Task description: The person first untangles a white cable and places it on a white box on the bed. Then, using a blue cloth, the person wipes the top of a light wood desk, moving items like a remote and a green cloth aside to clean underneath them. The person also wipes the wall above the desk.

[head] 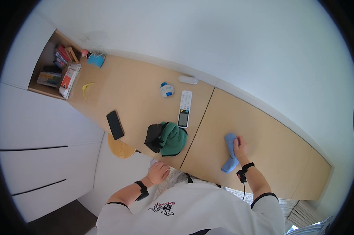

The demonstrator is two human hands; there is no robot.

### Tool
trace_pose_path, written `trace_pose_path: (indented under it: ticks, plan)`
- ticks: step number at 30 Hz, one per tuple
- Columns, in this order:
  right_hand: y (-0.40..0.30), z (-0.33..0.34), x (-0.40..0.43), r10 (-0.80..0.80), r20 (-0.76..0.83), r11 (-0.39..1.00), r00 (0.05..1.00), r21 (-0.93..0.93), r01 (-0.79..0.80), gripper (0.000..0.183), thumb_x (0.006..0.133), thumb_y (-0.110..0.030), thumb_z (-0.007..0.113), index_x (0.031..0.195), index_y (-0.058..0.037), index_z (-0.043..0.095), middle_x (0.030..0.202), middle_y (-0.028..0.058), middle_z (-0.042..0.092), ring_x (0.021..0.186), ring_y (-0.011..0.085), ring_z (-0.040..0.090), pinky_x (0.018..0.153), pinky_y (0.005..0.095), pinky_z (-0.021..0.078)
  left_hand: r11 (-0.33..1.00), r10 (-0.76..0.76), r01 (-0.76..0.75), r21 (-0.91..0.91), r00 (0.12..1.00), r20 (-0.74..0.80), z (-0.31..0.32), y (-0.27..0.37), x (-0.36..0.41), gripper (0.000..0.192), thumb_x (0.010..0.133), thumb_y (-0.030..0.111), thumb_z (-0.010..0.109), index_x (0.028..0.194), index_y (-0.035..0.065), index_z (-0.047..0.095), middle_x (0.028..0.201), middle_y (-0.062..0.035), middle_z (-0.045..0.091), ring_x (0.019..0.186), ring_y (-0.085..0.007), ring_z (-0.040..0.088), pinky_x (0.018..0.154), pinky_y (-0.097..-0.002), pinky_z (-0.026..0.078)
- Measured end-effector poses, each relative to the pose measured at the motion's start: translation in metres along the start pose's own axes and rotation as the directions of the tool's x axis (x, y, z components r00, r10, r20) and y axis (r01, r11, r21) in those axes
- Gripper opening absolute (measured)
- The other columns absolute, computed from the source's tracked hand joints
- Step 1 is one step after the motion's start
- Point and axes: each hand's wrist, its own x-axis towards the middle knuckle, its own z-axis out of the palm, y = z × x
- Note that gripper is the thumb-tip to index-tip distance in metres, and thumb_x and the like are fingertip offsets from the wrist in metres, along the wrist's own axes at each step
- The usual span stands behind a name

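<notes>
My right hand [241, 147] is closed on the upper part of a blue cloth [230, 154], which lies bent and elongated on the right section of the wooden desk [265, 147]. My left hand [158, 172] is by the desk's front edge, fingers curled downward; whether it holds anything is unclear. Beyond it on the desktop sits a crumpled green and black cloth item [172, 138]. A white remote control [185, 108] touches or nearly touches its far side.
A black smartphone [115, 124], a yellow curved object [86, 88], a blue-and-white round object [167, 90] and a whitish elongated case [188, 79] lie on the desk. Books [60, 55] fill a shelf nook at far left. A round wooden stool [121, 147] stands below the front edge.
</notes>
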Motion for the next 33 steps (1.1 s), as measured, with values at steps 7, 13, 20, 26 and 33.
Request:
trace_pose_path:
  ticks: [7,13,20,26,33]
  plan:
    - [-0.017,-0.014,-0.006,0.012,0.031,1.0,0.999,0.001,-0.012,0.021,0.086,-0.029,0.054,0.095,-0.0108,0.059,0.082,0.0155,0.065,0.075,0.0348,0.063,0.065,0.0414,0.0501,0.903,0.284,-0.35,0.25,0.921,0.267,-0.016,-0.023,0.07,0.034,0.083,0.029,0.055,0.114,0.0164,0.054,0.119,-0.0105,0.046,0.113,-0.026,0.041,0.095,-0.0428,0.03]
    - [-0.028,-0.032,-0.008,0.023,0.016,0.999,1.0,0.041,-0.023,0.022,0.086,-0.027,0.053,0.094,-0.0067,0.058,0.079,0.0177,0.063,0.075,0.0356,0.062,0.065,0.0404,0.0485,0.825,0.403,-0.444,0.349,0.896,0.187,-0.001,-0.03,0.07,0.04,0.079,0.036,0.056,0.116,0.0208,0.054,0.119,-0.0098,0.046,0.111,-0.027,0.041,0.091,-0.0468,0.028]
    - [-0.026,-0.026,-0.015,0.023,-0.042,1.0,0.999,0.02,-0.022,0.027,0.085,-0.031,0.055,0.093,-0.0057,0.06,0.082,0.0191,0.064,0.077,0.037,0.062,0.067,0.0426,0.0494,0.804,0.434,-0.465,0.369,0.885,0.17,-0.009,-0.025,0.07,0.044,0.075,0.032,0.06,0.116,0.0172,0.055,0.119,-0.0138,0.045,0.108,-0.0317,0.041,0.09,-0.0495,0.031]
    - [-0.012,-0.024,0.001,-0.117,-0.119,0.991,0.986,0.056,0.125,0.027,0.086,-0.031,0.054,0.09,-0.0043,0.059,0.08,0.0191,0.062,0.076,0.0364,0.061,0.066,0.0422,0.0473,0.795,0.434,-0.457,0.399,0.888,0.151,-0.014,-0.014,0.068,0.046,0.077,0.029,0.06,0.12,0.014,0.053,0.122,-0.014,0.046,0.111,-0.0321,0.042,0.09,-0.0489,0.032]
    - [-0.025,-0.034,-0.003,-0.035,-0.068,0.999,0.997,-0.043,0.032,0.033,0.087,-0.037,0.049,0.096,-0.0065,0.059,0.089,0.0193,0.063,0.085,0.0373,0.06,0.072,0.0436,0.0475,0.77,0.438,-0.453,0.449,0.887,0.144,-0.013,-0.002,0.072,0.043,0.077,0.026,0.06,0.118,0.0152,0.054,0.125,-0.0126,0.044,0.117,-0.0327,0.037,0.093,-0.0509,0.03]
